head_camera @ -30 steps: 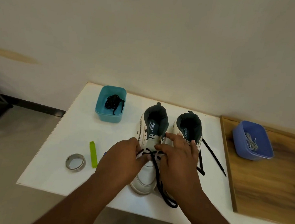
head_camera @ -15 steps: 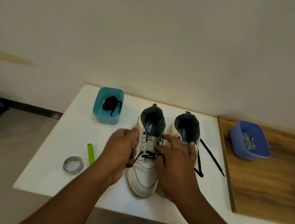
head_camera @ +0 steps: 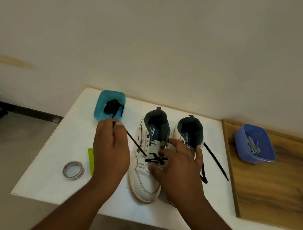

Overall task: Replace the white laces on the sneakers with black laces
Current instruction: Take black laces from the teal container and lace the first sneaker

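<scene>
Pale wall; white table (head_camera: pixel 48 175). Two sneakers (head_camera: pixel 147 169), toes toward camera. Left hand (head_camera: pixel 111 148) pinching black lace (head_camera: pixel 135 144) end, strand taut, running up-left from left sneaker's low eyelets. Right hand (head_camera: pixel 177 164) fingers relaxed, steadying the crossing, nearer next eyelet. Two tubs: teal (head_camera: pixel 100 103), one spare black lace bundle; blue (head_camera: pixel 238 149), white laces.

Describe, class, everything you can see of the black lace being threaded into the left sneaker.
The black lace is a thin, flat, cloth-like cord. It crosses once over the lowest eyelets of the left sneaker, a white high-top standing on the white table. From the left eyelet one end runs taut, up and leftward, to the left hand, which pinches its tip. The right hand rests its fingers at the crossing, hiding the other end.
</scene>
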`<state>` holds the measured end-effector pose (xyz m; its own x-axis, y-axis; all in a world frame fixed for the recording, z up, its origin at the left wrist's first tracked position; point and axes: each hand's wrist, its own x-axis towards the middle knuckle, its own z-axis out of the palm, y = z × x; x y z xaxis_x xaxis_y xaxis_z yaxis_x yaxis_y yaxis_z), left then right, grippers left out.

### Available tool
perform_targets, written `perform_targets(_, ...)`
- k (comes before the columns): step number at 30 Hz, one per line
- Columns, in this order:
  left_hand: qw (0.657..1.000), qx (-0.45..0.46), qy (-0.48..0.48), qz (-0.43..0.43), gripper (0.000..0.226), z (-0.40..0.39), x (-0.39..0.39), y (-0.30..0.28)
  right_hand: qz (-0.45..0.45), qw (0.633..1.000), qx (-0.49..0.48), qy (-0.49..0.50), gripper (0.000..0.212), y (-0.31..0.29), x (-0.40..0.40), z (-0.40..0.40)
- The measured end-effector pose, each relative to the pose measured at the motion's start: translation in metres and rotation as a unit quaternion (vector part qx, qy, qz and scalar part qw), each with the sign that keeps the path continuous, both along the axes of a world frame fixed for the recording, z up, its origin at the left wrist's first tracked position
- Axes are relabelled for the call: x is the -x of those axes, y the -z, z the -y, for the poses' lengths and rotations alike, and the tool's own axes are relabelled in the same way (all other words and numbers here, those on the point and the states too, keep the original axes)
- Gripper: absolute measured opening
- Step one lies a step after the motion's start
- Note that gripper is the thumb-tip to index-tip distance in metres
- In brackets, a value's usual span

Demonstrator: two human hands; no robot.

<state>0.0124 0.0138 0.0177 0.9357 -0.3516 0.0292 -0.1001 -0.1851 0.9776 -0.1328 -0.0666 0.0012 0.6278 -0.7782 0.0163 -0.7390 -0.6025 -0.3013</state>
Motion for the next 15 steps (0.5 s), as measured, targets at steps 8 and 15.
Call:
perform_targets(8,0.904,-0.337,0.260,0.045,0.046,-0.003,-0.001,0.028,-0.002,1.000,0.016,-0.005,0.045,0.005,-0.002,-0.001)
perform_targets(15,0.896,-0.321,0.269,0.146,0.024,-0.007,-0.002,0.025,-0.007,1.000,0.031,-0.001,0.042,0.004,-0.002,-0.002)
